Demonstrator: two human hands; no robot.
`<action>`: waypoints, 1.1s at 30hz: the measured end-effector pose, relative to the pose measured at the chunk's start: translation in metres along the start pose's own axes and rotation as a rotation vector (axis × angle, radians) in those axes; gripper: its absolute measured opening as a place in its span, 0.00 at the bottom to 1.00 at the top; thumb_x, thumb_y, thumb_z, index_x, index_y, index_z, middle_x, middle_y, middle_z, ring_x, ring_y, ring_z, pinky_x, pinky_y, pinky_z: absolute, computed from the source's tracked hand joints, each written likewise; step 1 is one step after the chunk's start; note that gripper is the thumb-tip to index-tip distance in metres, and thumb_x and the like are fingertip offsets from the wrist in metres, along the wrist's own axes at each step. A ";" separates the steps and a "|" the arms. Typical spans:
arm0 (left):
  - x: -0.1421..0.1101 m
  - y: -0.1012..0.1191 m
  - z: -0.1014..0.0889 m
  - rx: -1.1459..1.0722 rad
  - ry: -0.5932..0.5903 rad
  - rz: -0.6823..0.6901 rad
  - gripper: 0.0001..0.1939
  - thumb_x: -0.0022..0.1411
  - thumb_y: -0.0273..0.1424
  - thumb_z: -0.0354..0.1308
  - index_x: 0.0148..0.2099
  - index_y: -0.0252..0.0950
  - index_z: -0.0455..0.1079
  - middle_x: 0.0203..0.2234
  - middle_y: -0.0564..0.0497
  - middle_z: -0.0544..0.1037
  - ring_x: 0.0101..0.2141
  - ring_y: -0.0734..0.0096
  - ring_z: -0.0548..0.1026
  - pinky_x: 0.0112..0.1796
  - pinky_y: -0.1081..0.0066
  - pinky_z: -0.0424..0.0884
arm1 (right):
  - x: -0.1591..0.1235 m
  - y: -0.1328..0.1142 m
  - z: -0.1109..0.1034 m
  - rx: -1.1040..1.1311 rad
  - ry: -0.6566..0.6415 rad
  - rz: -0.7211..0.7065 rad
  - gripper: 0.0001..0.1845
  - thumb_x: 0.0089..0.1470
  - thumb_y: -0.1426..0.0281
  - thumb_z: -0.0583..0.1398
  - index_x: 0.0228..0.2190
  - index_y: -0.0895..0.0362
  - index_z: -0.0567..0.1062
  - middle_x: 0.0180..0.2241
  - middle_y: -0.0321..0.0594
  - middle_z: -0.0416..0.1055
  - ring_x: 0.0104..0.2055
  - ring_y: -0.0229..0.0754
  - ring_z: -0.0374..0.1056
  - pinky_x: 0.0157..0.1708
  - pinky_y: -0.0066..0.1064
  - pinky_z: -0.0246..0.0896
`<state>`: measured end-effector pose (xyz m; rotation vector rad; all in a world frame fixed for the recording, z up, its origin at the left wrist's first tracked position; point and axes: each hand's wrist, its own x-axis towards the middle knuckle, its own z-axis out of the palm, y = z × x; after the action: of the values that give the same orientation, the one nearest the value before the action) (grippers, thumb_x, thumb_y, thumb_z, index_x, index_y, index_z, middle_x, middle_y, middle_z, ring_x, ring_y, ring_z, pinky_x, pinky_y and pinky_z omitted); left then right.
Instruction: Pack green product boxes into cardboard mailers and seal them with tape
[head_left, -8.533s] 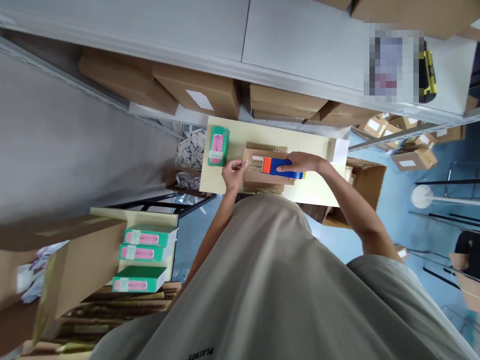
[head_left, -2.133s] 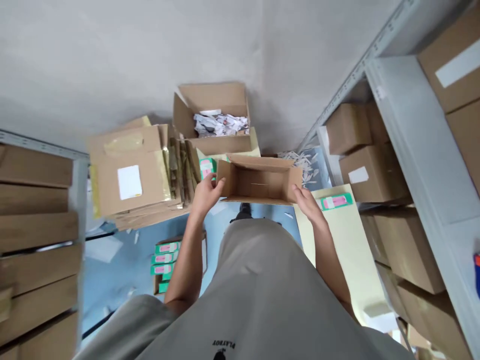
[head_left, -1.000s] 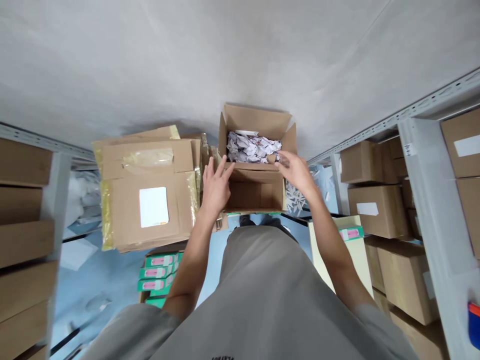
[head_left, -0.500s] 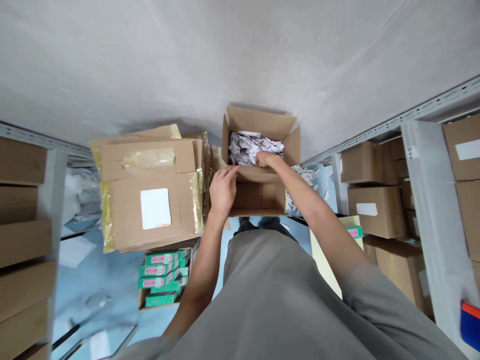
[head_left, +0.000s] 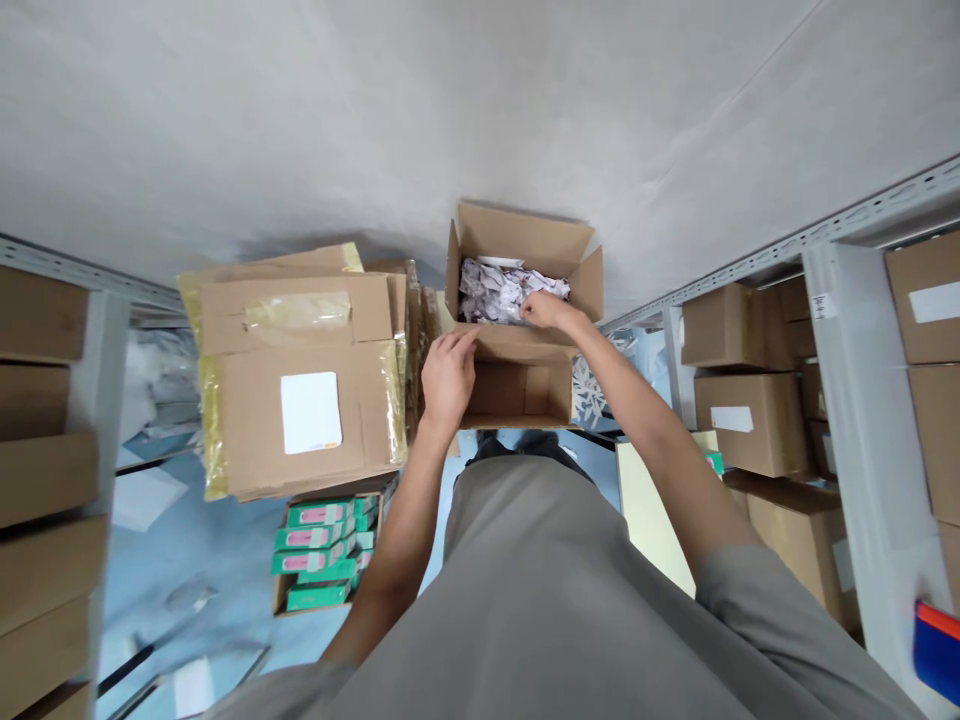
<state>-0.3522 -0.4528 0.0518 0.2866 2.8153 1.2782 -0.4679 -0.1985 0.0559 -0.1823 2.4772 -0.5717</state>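
I identify the premises as a packing storeroom. Metal shelving to my right carries labelled cartons; brown cartons are stacked to my left. Flattened, taped cardboard is piled beside an open carton holding crumpled paper. A green box shows at the pale tabletop's far right corner.

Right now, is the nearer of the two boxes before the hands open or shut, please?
Open: the nearer box shows its inner walls beside the left hand.

Single head-worn view, forward and steeply down over the shirt, hands mid-frame
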 end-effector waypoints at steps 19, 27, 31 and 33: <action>-0.024 0.015 -0.017 -0.087 0.134 0.076 0.36 0.81 0.43 0.54 0.83 0.38 0.56 0.75 0.33 0.68 0.75 0.46 0.67 0.73 0.45 0.68 | -0.258 -0.061 -0.025 0.573 0.581 -0.233 0.14 0.70 0.52 0.63 0.41 0.45 0.85 0.55 0.42 0.85 0.62 0.57 0.78 0.66 0.53 0.72; -0.051 0.024 -0.041 -0.428 -0.100 0.039 0.50 0.78 0.50 0.56 0.87 0.52 0.32 0.73 0.36 0.70 0.64 0.47 0.80 0.57 0.46 0.84 | -0.253 -0.040 0.044 0.895 0.572 -0.065 0.25 0.63 0.41 0.68 0.44 0.48 0.87 0.50 0.45 0.87 0.58 0.59 0.81 0.64 0.52 0.76; -0.055 0.012 -0.039 -0.471 -0.153 0.031 0.43 0.75 0.48 0.61 0.84 0.50 0.50 0.75 0.36 0.69 0.66 0.48 0.79 0.57 0.50 0.85 | -0.231 -0.030 0.076 0.895 0.445 0.001 0.30 0.60 0.38 0.68 0.43 0.51 0.86 0.51 0.47 0.87 0.58 0.57 0.81 0.63 0.49 0.76; -0.057 0.007 -0.035 -0.525 -0.186 0.026 0.36 0.74 0.47 0.61 0.78 0.45 0.61 0.72 0.36 0.72 0.66 0.49 0.78 0.58 0.50 0.84 | -0.224 -0.024 0.087 0.868 0.404 0.028 0.30 0.61 0.39 0.66 0.42 0.53 0.86 0.49 0.48 0.87 0.55 0.58 0.82 0.61 0.49 0.77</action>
<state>-0.2992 -0.4847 0.0772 0.3901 2.2273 1.8194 -0.2345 -0.1945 0.1178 0.3399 2.3314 -1.7276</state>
